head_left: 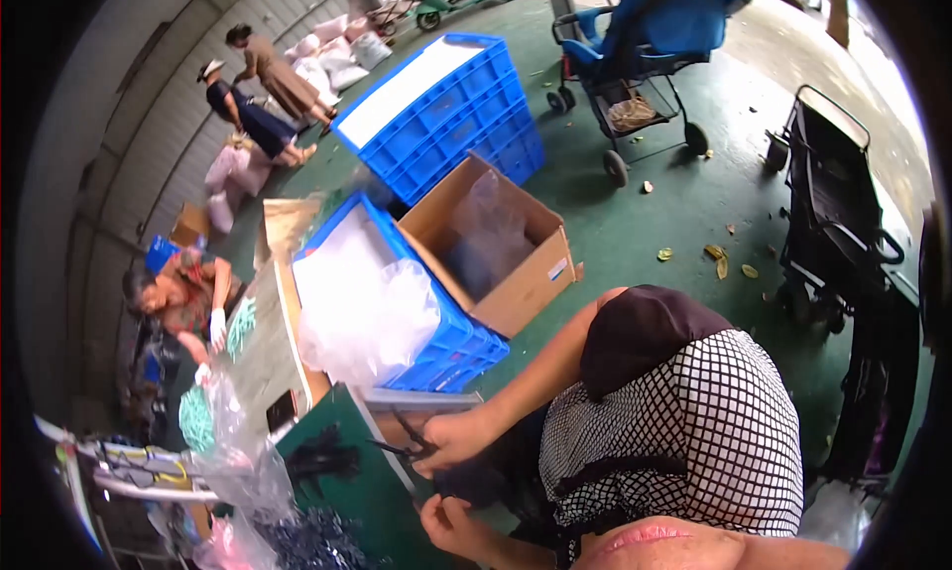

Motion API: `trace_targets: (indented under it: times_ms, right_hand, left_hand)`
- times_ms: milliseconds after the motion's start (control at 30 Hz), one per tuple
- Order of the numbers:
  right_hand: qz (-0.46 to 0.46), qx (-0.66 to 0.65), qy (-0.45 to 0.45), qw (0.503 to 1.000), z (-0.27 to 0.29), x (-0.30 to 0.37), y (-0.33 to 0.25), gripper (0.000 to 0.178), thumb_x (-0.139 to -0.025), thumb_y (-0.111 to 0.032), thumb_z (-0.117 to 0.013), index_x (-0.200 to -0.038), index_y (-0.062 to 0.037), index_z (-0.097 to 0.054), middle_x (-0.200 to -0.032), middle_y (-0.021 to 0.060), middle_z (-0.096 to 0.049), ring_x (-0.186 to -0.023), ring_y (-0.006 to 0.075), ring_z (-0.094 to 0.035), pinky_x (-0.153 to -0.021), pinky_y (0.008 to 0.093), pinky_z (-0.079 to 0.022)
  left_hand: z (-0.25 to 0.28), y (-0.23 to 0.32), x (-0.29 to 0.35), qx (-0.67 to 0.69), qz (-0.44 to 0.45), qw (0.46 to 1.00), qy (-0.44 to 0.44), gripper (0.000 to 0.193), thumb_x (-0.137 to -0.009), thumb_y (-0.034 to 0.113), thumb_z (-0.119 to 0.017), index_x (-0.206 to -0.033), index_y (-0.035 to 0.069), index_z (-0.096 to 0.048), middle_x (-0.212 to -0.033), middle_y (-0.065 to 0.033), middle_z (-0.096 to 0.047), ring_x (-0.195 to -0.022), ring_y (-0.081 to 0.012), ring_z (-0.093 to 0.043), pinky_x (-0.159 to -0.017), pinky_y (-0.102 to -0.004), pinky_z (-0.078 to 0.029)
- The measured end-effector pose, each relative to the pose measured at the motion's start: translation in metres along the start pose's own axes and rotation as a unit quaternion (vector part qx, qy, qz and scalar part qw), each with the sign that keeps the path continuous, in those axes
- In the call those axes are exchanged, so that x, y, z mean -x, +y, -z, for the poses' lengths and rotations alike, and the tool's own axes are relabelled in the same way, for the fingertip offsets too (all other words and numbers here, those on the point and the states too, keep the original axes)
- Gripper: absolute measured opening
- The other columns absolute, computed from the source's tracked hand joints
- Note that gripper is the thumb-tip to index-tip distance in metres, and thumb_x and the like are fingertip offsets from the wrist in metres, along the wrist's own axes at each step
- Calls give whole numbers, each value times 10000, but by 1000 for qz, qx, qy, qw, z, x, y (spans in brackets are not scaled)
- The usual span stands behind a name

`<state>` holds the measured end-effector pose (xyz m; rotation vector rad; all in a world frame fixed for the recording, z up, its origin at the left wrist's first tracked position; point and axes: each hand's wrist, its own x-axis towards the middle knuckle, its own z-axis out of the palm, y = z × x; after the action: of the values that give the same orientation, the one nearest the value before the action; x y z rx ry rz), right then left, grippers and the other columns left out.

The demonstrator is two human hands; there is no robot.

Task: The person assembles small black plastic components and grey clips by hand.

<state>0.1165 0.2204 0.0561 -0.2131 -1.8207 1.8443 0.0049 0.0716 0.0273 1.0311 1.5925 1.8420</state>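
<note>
My right hand point(454, 443) is closed round the handles of dark scissors point(397, 449), whose blades point left over the edge of a green-topped table point(372, 491). Just below it in the picture, my left hand point(454, 526) has its fingers curled together at the table edge. Whatever it may grip is hard to make out. Between my hands is a dark, soft-looking piece point(471, 486), its kind unclear. A bundle of black strips point(322, 457) lies on the green top, and a heap of shiny dark pieces point(312, 540) sits nearer the lower edge.
A phone point(282, 409) lies beside clear plastic bags point(233, 421). Across the table a co-worker in white gloves point(218, 327) handles mint-green cords point(241, 324). Blue crates point(446, 357) and an open cardboard box point(540, 292) stand close by; a stroller point(645, 54) and black cart point(838, 183) stand beyond.
</note>
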Motion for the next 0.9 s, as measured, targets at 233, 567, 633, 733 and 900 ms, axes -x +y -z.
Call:
trace_targets:
  times_ms: [233, 567, 633, 733, 900]
  right_hand:
    - [-11, 212, -75, 974, -5, -3, 13, 353, -779, -284, -607, -723, 62, -571, -582, 147, -544, -542, 204, -523, -511, 341, -415]
    - [-124, 213, -160, 956, -14, 3, -11, 354, -809, -317, -577, -677, 9, -612, -628, 73, -611, -560, 165, -569, -524, 298, -444]
    - [-95, 170, -166, 967, -14, 1, 0, 353, -818, -310, -565, -681, 12, -607, -619, 63, -602, -548, 151, -556, -507, 284, -435]
    - [-121, 87, -189, 971, -21, -4, 27, 336, -810, -310, -571, -667, -7, -600, -569, 29, -554, -489, 124, -506, -435, 258, -387]
    - [-182, 13, -195, 964, -20, 7, 17, 315, -782, -316, -597, -634, -38, -578, -500, -12, -451, -405, 97, -406, -354, 231, -280]
  left_hand:
    - [10, -14, -18, -115, -39, 989, -86, 155, -749, 59, -651, -831, -21, -547, -655, -28, -516, -553, -73, -488, -536, -175, -391]
    - [6, 5, 0, -61, 19, 994, -83, 171, -780, 92, -624, -888, -22, -556, -688, -34, -587, -583, -71, -495, -555, -169, -391]
    - [12, 8, -2, -158, 78, 973, -147, 197, -817, 165, -607, -899, -7, -558, -738, -45, -586, -632, -80, -501, -566, -179, -392]
    - [10, 37, 4, -253, 43, 942, -217, 266, -889, 245, -516, -849, -10, -583, -679, -27, -575, -603, -117, -511, -559, -236, -422]
    - [2, 48, 11, -218, 35, 950, -222, 275, -891, 248, -506, -861, -11, -594, -703, -77, -597, -607, -156, -533, -559, -259, -433]
